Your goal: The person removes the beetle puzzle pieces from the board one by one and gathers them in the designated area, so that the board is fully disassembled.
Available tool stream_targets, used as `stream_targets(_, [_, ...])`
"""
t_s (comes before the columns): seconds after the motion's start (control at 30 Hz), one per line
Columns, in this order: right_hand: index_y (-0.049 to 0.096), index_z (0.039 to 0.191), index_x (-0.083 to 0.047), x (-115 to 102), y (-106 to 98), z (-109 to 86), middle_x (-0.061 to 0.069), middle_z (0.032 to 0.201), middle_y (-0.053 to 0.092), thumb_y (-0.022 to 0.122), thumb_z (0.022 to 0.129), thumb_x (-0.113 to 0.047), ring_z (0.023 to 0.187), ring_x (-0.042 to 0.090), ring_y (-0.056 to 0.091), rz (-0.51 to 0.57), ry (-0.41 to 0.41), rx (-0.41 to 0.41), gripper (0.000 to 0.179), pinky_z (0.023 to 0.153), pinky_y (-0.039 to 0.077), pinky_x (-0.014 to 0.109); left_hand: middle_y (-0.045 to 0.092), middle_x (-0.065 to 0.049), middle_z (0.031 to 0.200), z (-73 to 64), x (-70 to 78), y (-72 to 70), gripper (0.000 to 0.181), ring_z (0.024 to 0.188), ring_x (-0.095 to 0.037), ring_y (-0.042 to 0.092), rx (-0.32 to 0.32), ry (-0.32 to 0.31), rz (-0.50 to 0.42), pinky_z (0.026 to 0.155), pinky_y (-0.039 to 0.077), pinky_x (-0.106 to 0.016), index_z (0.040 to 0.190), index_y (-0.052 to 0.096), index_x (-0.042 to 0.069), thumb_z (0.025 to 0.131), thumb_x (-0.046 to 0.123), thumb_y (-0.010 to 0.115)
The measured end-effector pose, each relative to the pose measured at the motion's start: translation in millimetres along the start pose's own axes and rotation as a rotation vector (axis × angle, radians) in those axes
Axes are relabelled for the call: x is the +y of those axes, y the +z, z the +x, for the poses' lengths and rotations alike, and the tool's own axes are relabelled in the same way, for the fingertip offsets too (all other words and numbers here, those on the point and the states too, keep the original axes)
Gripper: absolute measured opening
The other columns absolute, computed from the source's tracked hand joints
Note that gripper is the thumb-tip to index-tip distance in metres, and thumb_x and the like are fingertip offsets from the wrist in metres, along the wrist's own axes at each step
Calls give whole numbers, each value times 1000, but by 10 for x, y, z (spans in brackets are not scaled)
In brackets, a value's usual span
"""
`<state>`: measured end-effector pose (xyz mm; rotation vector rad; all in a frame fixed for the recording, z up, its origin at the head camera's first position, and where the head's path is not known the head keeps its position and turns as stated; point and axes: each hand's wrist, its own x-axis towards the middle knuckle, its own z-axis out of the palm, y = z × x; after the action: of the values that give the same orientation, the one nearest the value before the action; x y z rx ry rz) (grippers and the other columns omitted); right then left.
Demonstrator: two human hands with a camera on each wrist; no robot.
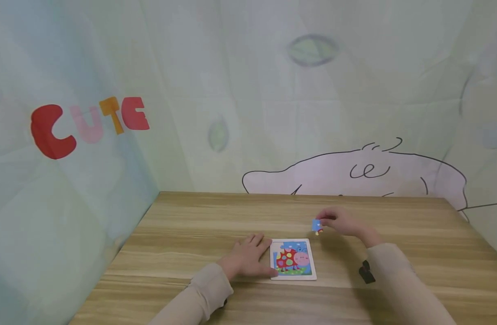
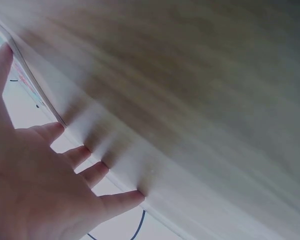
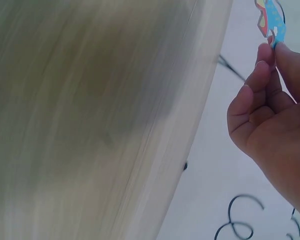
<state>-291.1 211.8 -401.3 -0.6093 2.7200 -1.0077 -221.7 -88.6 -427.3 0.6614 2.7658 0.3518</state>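
Note:
A square jigsaw puzzle board (image 1: 295, 278) with a white rim lies on the table. Its picture shows a red spotted ladybug (image 1: 287, 259) with a pink face, and a pale patch is visible at the upper left. With fingers spread, my left hand (image 1: 250, 258) rests on the table at the board's left side, its thumb touching the lower left corner. Beyond the board's upper right corner, my right hand (image 1: 342, 221) pinches a blue puzzle piece (image 1: 316, 226) above the table. In the right wrist view the piece (image 3: 274, 20) shows red and yellow along one side.
The wooden table (image 1: 183, 253) reaches back to a pale fabric backdrop (image 1: 183, 90) with coloured letters and a line drawing. A small black object (image 1: 367, 273) lies on the table beside my right sleeve (image 1: 395, 266). Another dark bit is mostly hidden by my left sleeve (image 1: 209, 289).

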Motion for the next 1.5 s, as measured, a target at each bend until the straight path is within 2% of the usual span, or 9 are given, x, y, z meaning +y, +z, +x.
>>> stream_targets(0.33, [67, 106, 1, 244, -194, -191, 10, 100, 67, 57, 94, -9, 92, 24, 59, -57, 49, 33, 18, 81, 50, 44, 26, -13, 157, 15, -14, 19, 89, 144, -35, 21, -2, 3, 7, 106, 20, -69, 149, 36, 16, 80, 67, 59])
stream_targets(0.47, [66, 105, 3, 325, -232, -230, 13, 99, 67, 57, 94, -8, 91, 25, 59, -47, 48, 31, 18, 80, 50, 44, 27, -14, 156, 5, -4, 0, 88, 144, -37, 22, 0, 11, 7, 106, 21, -70, 149, 37, 15, 81, 65, 60])
stream_targets(0.7, [65, 105, 5, 450, -216, -239, 11, 97, 67, 58, 93, -9, 89, 21, 58, -16, 108, 31, 20, 77, 49, 38, 26, -11, 157, -2, -2, 0, 89, 145, -35, 21, -10, -10, -1, 107, 20, -68, 149, 36, 17, 80, 67, 59])
stream_targets(0.87, [65, 105, 7, 486, -213, -257, 13, 96, 66, 59, 92, -9, 86, 22, 56, -6, 126, 26, 22, 73, 48, 36, 26, -11, 157, 9, 0, 11, 89, 145, -35, 21, -12, -19, 7, 107, 20, -68, 149, 36, 18, 79, 68, 59])
stream_targets(1.1, [66, 104, 6, 491, -196, -279, 14, 97, 66, 61, 91, -11, 90, 23, 55, -14, 150, 30, 22, 77, 45, 36, 25, -11, 158, 14, -2, 11, 90, 145, -35, 21, -14, -13, 15, 107, 21, -67, 150, 36, 18, 79, 69, 58])
stream_targets(1.3, [65, 105, 7, 509, -183, -266, 17, 100, 66, 60, 92, -11, 94, 27, 57, -23, 159, 31, 23, 84, 46, 46, 26, -11, 157, 7, -10, 7, 89, 145, -34, 21, -16, -9, -4, 108, 21, -67, 150, 36, 18, 79, 68, 60])
stream_targets(1.5, [66, 105, 8, 522, -171, -254, 15, 99, 66, 59, 93, -12, 91, 25, 57, -38, 184, 26, 24, 84, 47, 48, 26, -10, 157, -7, -8, 6, 90, 144, -34, 22, -8, -9, -2, 108, 21, -66, 150, 36, 18, 79, 68, 60])
